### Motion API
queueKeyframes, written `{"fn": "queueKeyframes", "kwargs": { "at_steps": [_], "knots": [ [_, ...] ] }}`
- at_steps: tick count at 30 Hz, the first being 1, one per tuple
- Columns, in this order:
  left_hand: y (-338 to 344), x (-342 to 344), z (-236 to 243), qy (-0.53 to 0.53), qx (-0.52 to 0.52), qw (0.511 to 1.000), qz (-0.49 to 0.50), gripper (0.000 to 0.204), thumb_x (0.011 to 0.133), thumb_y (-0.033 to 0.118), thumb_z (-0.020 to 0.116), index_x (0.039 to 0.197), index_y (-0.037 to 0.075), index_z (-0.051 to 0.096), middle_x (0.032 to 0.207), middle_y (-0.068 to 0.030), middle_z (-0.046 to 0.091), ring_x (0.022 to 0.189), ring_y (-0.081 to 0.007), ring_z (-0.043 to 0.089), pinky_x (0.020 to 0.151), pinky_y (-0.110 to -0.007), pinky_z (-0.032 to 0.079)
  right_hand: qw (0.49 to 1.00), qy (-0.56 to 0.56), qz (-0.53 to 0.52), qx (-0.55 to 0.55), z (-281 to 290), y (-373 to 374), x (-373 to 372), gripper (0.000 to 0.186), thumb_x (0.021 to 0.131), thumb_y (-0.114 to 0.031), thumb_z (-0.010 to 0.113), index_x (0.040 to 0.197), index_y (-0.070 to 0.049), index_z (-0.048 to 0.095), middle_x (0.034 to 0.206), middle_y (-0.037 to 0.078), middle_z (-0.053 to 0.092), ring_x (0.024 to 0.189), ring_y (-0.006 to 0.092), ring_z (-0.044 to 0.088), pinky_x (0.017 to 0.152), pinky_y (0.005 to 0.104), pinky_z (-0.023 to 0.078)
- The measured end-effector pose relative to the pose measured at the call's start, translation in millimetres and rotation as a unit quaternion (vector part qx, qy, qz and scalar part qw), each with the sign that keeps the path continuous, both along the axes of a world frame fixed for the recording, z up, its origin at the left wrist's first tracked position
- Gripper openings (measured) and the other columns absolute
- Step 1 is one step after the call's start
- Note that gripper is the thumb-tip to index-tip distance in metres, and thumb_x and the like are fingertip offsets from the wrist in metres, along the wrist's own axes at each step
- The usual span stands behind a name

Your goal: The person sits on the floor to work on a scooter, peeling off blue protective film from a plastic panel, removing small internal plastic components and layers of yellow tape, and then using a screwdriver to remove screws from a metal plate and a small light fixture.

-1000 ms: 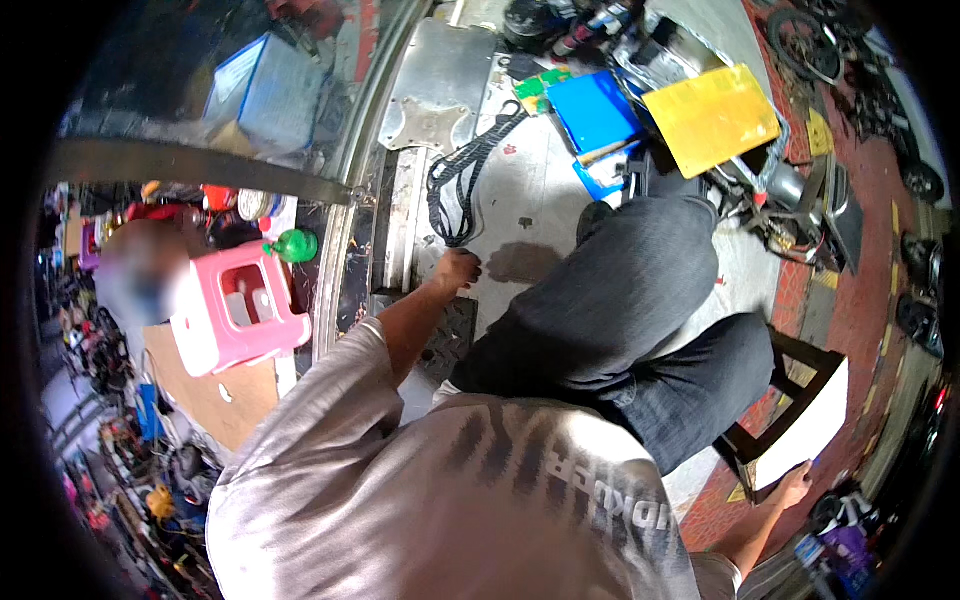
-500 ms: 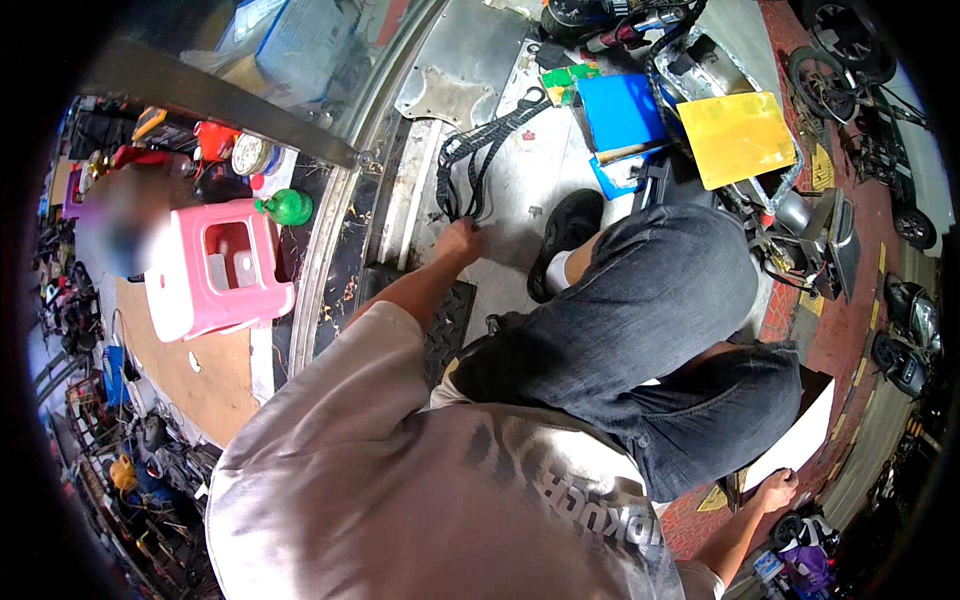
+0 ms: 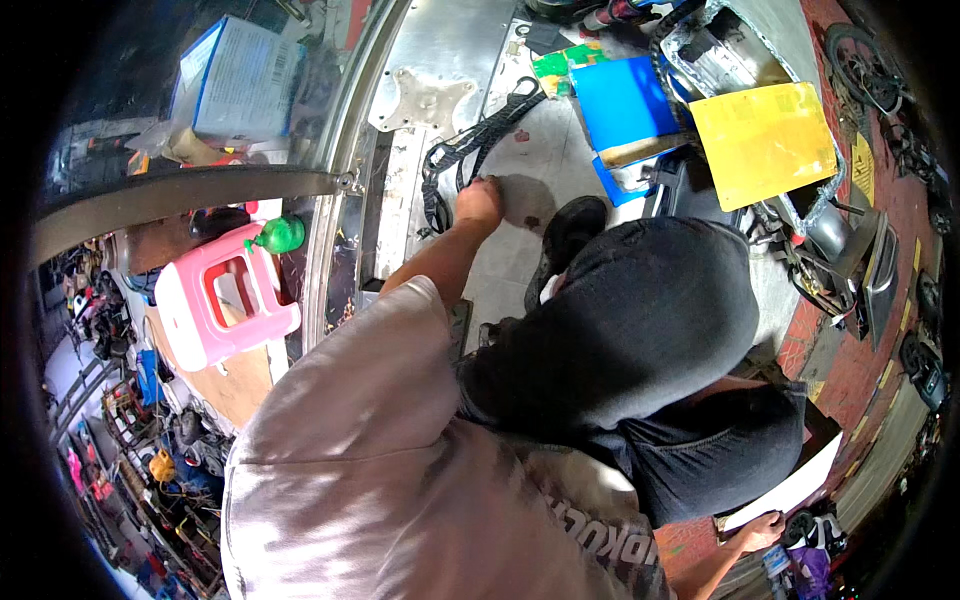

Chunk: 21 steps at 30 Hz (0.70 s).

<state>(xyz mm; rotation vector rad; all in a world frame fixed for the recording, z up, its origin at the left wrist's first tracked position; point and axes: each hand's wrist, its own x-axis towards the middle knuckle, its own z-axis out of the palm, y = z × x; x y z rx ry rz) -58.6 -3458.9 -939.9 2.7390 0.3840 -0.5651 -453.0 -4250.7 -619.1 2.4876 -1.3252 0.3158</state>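
On the pale floor, left of my black shoe (image 3: pixel 572 232), a black webbing strap (image 3: pixel 468 147) with a hook at its far end lies in loose loops. My left hand (image 3: pixel 481 203) is closed on the strap near its close end, palm down. At the lower right, my right hand (image 3: pixel 762 531) is closed at the near edge of a white board (image 3: pixel 790 482), which lies beside my bent leg in dark jeans. Its fingertips are small in view and partly hidden.
A yellow panel (image 3: pixel 765 145) rests on a metal-framed box (image 3: pixel 718 45), near a blue folder-like sheet (image 3: pixel 622 105). Left of a metal door rail (image 3: pixel 345 185) stand a pink stool (image 3: pixel 225 300) and a green bottle (image 3: pixel 282 234). A metal plate (image 3: pixel 440 60) lies ahead.
My left hand has moved slightly right and forward with the strap, whose loops now lie flatter on the floor. My right hand stays at the board's edge. The whole view has shifted a little.
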Motion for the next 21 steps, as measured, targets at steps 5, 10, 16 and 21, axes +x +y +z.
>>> {"fn": "queueKeyframes", "kwargs": {
  "at_steps": [5,10,16,21],
  "knots": [
    [-11.6,19.4,15.0,-0.027,-0.021,0.999,0.027,0.032,0.089,0.027,0.063,0.112,0.004,0.066,0.116,-0.0240,0.068,0.110,-0.0414,0.068,0.095,-0.050,0.054,0.999,0.000,-0.052,0.015,8.5,13.3,12.7,0.038,0.099,-0.032,0.055,0.118,-0.004,0.073,0.115,0.022,0.071,0.105,0.0411,0.065,0.093,0.0507,0.050],
    [-25.4,71.8,12.8,-0.096,-0.050,0.994,0.022,0.035,0.091,0.028,0.063,0.118,0.006,0.064,0.125,-0.0241,0.064,0.112,-0.0444,0.065,0.094,-0.051,0.054,0.995,0.019,-0.095,0.006,7.7,19.5,23.2,0.038,0.100,-0.035,0.057,0.120,-0.006,0.072,0.115,0.021,0.069,0.106,0.0423,0.065,0.091,0.0538,0.051],
    [-31.6,105.0,4.5,-0.041,0.013,0.996,-0.077,0.031,0.092,0.017,0.058,0.120,0.004,0.061,0.125,-0.0240,0.064,0.110,-0.0423,0.067,0.092,-0.050,0.056,0.991,0.032,-0.126,-0.013,3.2,18.1,26.5,0.039,0.101,-0.035,0.055,0.119,-0.004,0.071,0.117,0.020,0.068,0.107,0.0401,0.065,0.092,0.0527,0.051],
    [-29.3,111.5,-3.3,-0.024,0.029,0.990,-0.139,0.027,0.093,0.015,0.058,0.116,0.003,0.062,0.120,-0.0244,0.067,0.110,-0.0405,0.068,0.092,-0.049,0.057,0.991,-0.003,-0.136,0.008,2.3,21.0,28.7,0.038,0.099,-0.031,0.052,0.117,-0.004,0.073,0.113,0.021,0.069,0.105,0.0410,0.065,0.092,0.0528,0.050]
  ]
}}
